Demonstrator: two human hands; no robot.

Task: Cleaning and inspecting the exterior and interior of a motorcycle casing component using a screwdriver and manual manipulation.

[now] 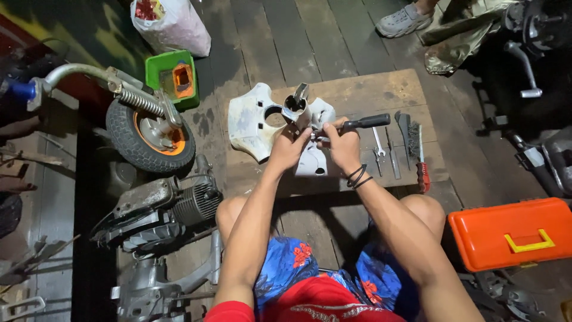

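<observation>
White scuffed plastic cover [250,122], curved, with a round hole.

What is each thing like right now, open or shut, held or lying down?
Left hand: gripping the white plastic scooter cover.
Right hand: holding a black-handled tool.
Orange plastic toolbox: shut.
Small black-tyred wheel: lying flat.
Silver wrench: lying on the wooden board.

— What lies left of the board?
— A small wheel [150,136] with an orange hub, an engine block [161,210] below it.
— And right?
— An orange toolbox [512,232], shut.
</observation>
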